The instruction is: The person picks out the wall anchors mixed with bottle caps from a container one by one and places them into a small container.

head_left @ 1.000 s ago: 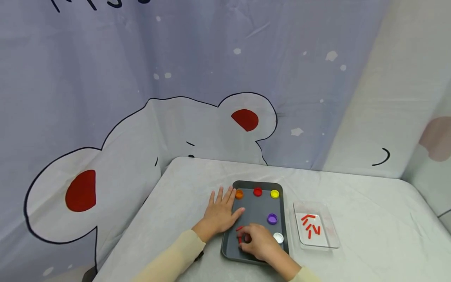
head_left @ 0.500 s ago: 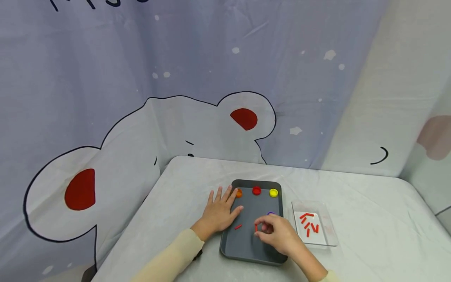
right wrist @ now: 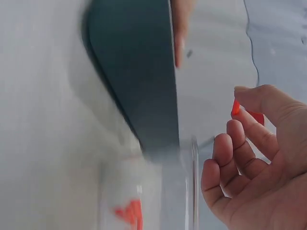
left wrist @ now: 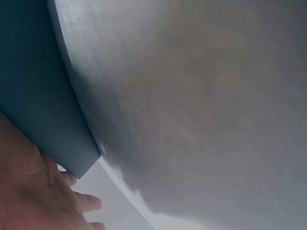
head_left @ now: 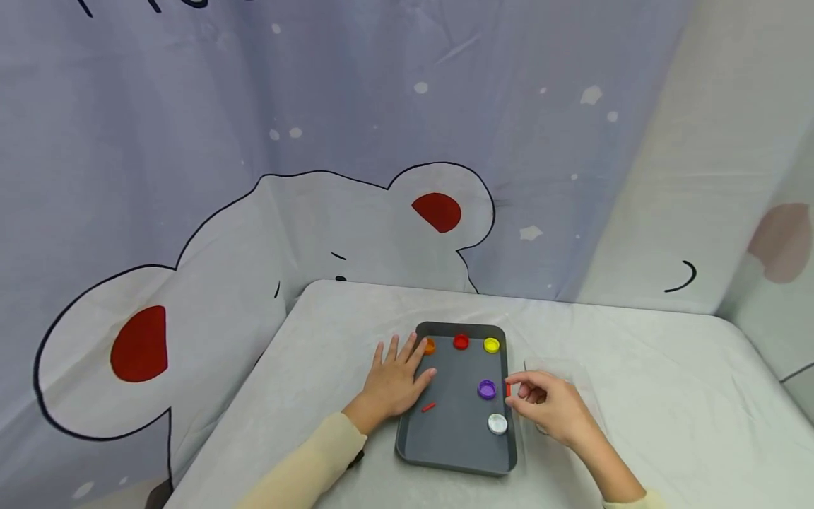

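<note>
My right hand (head_left: 552,406) pinches a small red stick (right wrist: 236,107) between thumb and index finger, over the right rim of the dark grey tray (head_left: 454,445) in the head view. Behind that hand, a clear plastic box (head_left: 581,375) is mostly hidden; the right wrist view shows loose red sticks (right wrist: 129,213) in it. My left hand (head_left: 393,382) rests with spread, straight fingers on the tray's left edge. One red stick (head_left: 429,407) lies on the tray floor near the left thumb.
Small round cups sit in the tray: orange (head_left: 429,346), red (head_left: 461,341) and yellow (head_left: 492,345) along the far end, purple (head_left: 487,389) and white (head_left: 497,424) at the right. A white cloth (head_left: 356,318) covers the table, with a printed curtain (head_left: 356,92) behind.
My right hand has picked up one of the two red sticks on the tray and carried it right, to the clear box's side. The left hand stays in place.
</note>
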Motion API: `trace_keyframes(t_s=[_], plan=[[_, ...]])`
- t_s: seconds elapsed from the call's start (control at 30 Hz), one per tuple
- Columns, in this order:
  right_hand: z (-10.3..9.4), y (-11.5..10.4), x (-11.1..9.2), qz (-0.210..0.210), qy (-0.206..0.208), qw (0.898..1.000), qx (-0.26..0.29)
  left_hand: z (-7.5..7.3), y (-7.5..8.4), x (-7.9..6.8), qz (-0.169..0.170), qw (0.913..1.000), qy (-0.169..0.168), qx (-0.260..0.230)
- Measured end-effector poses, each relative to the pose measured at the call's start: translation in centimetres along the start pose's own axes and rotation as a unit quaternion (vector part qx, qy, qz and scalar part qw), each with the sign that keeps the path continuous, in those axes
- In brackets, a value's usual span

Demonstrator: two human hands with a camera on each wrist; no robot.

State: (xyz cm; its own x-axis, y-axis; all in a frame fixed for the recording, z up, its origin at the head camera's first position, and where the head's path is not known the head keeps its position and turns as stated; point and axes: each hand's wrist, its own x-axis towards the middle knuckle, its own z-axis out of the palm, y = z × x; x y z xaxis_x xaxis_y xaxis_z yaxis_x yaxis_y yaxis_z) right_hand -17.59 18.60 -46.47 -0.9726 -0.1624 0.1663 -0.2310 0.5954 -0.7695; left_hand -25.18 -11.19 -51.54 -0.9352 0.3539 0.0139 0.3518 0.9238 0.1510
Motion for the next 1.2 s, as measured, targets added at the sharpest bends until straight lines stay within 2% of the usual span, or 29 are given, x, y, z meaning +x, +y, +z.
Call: trace_keyframes(t_s=[0.13,0.3,0.4,0.6,0.97,1.2], plan=[[-1.9,1.3,-0.2,0.009,0.030,1.000,0.004,0.1,0.0,-0.1,0.001,1.0000,0.005,0.001],[-3.5,2.7,-0.4,0.031,0.039,0.999,0.003,0.1,-0.1,-0.2,-0.003,1.0000,0.004,0.005],[-3.9,3.4,-0.5,0.044,0.039,0.998,-0.001,0.2,-0.1,-0.3,-0.005,1.0000,-0.001,0.006],[-4.1,4.4,-0.5,0.040,0.042,0.998,-0.007,0.0,0.1,-0.3,-0.004,1.0000,0.001,0.008],[-4.6,3.8,-0.7,0.054,0.043,0.998,-0.006,0.2,0.2,0.0,-0.004,0.9998,0.001,0.018],[-2.7,1.5,-0.9,0.025,0.071,0.997,0.021,0.3,0.1,0.0,-0.007,0.9998,-0.002,0.018]])
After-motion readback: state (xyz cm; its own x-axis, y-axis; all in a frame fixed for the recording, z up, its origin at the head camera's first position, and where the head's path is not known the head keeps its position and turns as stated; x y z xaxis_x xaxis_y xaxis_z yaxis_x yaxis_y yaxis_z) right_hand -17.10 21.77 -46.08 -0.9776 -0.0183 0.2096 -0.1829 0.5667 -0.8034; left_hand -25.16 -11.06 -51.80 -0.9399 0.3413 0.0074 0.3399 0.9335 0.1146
